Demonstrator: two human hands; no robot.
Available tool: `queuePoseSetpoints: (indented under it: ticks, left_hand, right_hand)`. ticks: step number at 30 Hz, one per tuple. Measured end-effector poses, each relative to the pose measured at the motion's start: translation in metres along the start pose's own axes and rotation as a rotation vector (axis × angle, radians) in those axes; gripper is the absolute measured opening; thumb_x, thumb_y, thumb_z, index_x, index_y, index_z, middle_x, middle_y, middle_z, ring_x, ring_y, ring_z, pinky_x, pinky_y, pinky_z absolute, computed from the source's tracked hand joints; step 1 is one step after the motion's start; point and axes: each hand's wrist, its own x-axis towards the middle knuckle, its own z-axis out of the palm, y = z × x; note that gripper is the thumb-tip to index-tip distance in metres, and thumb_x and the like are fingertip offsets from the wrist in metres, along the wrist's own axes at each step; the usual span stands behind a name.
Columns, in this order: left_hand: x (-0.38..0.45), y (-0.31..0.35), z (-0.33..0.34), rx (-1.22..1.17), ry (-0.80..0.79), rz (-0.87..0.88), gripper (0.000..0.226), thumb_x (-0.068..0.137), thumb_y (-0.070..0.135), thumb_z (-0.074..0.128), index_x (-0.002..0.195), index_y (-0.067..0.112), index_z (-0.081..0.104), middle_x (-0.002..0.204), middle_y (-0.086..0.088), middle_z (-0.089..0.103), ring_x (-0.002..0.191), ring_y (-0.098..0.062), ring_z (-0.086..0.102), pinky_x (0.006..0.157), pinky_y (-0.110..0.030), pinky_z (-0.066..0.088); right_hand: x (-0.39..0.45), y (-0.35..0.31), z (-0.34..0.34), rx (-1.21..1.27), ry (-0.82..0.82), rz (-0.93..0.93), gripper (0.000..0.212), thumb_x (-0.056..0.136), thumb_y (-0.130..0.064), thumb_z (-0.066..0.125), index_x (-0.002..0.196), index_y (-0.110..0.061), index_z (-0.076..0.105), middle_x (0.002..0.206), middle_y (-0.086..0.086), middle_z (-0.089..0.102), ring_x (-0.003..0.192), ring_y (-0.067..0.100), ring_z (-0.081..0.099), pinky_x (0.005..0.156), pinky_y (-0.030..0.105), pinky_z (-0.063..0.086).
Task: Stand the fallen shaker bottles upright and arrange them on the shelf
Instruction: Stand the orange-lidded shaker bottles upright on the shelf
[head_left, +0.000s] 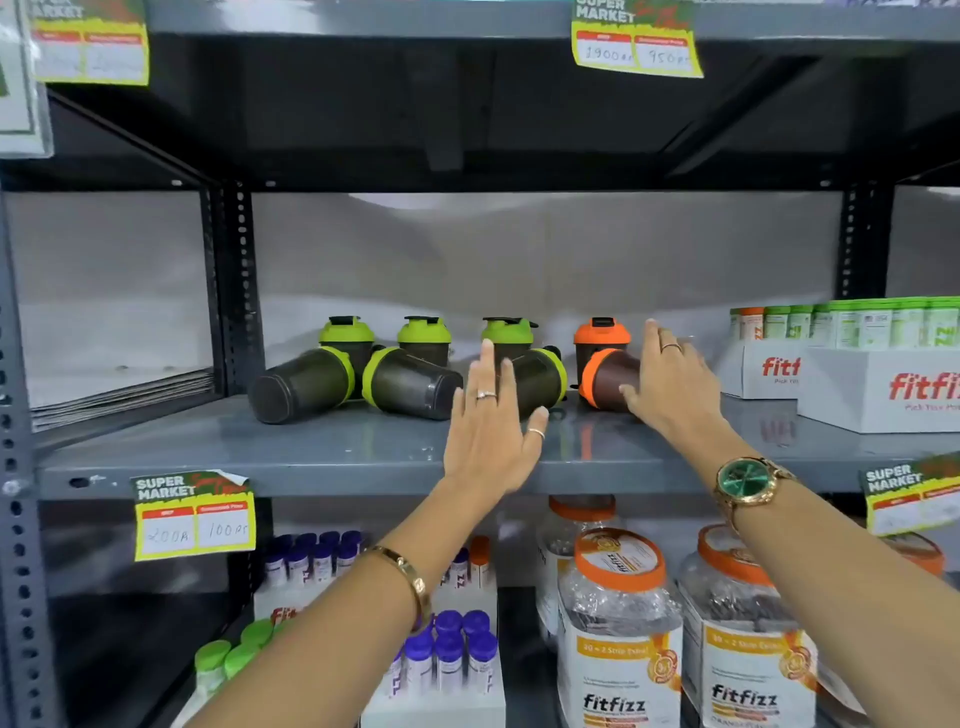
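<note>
Two open hands reach toward toppled shaker bottles on a grey shelf at mid-frame.

The left hand, fingers spread, covers a fallen green-lidded bottle; the right hand, also spread, rests against a fallen orange-lidded bottle. Two more green-lidded bottles lie left of centre; four stand upright behind.

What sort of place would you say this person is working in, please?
Most likely a shop aisle, probably a supermarket: the metal shelf carries a yellow price tag printed "Super Market", and boxed Fitfizz stock sits beside the shaker bottles.
</note>
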Motion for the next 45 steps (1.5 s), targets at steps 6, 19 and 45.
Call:
queuePoseSetpoints:
  ticks: [6,19,45]
  left_hand:
    - [0.001,-0.008,0.004,0.124,-0.403,0.075,0.083,0.087,0.064,0.02,0.145,0.006,0.008,0.157,-0.01,-0.006,0.143,-0.021,-0.003,0.114,-0.038,0.003]
    - [0.005,-0.007,0.002,0.222,-0.575,0.007,0.106,0.061,0.088,0.031,0.132,0.01,0.041,0.145,-0.007,0.04,0.128,-0.029,0.041,0.096,-0.043,0.036]
    - [0.007,-0.007,0.003,0.21,-0.557,0.025,0.104,0.061,0.089,0.029,0.126,0.01,0.046,0.139,-0.008,0.046,0.121,-0.03,0.047,0.087,-0.042,0.04]
  right_hand:
    - [0.014,0.0,0.018,-0.11,-0.173,0.089,0.096,0.074,-0.046,0.07,0.143,-0.001,0.021,0.141,0.017,0.044,0.127,0.034,0.044,0.099,0.04,0.04]
    - [0.033,0.007,0.034,-0.158,-0.129,0.121,0.067,0.074,-0.041,0.071,0.123,-0.001,0.048,0.123,0.017,0.056,0.112,0.035,0.055,0.089,0.037,0.045]
    - [0.053,0.003,0.022,0.503,0.3,0.306,0.086,0.071,-0.054,0.067,0.13,0.001,0.036,0.131,0.023,0.045,0.118,0.041,0.046,0.094,0.048,0.042]
